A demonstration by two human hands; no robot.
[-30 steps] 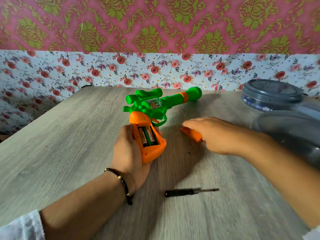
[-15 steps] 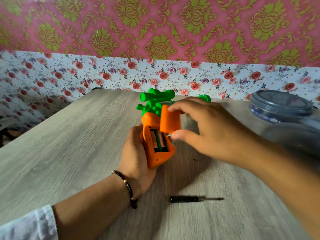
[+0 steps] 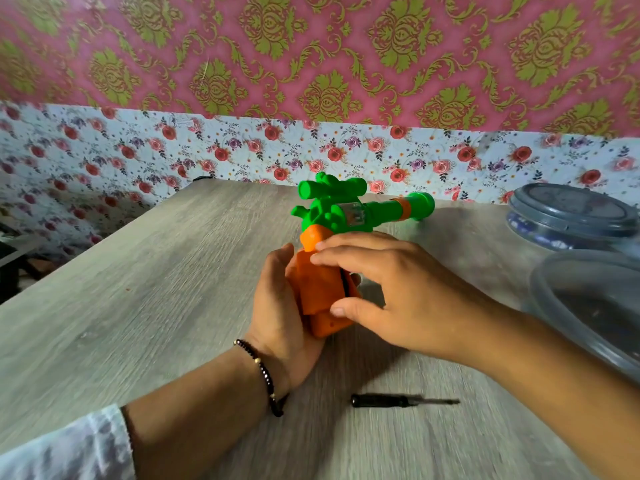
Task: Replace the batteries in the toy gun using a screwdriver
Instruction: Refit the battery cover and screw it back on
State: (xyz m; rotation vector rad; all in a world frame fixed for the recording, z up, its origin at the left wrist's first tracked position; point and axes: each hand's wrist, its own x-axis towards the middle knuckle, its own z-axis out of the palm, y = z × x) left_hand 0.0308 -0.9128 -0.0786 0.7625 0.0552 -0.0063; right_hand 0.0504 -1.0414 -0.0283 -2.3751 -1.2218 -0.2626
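Two hands meet on the gun [image 3: 349, 216], which stands on the table [image 3: 145, 292] with its orange handle toward me and the green barrel pointing away to the right. My left hand [image 3: 280, 306] wraps the handle from the left, fingers curled round its far side. My right hand [image 3: 391, 289] lays the cover [image 3: 320, 284] over the battery bay, fingertips [image 3: 317, 259] on its upper end and the thumb pinching its lower edge.

Judging by the dark gap along the cover's right side, it is not seated yet. To do this well I should hook the upper end in first, then press the lower end flat until that gap closes, keeping my left grip firm so the handle does not twist. Only then is it worth reaching for the screwdriver [image 3: 403, 400], which lies on the table nearer to me than the gun, a little to the right, untouched.

No brand, label or writing can be read on the gun, the cover or the screwdriver; the small panel on the gun's side is too blurred to tell.
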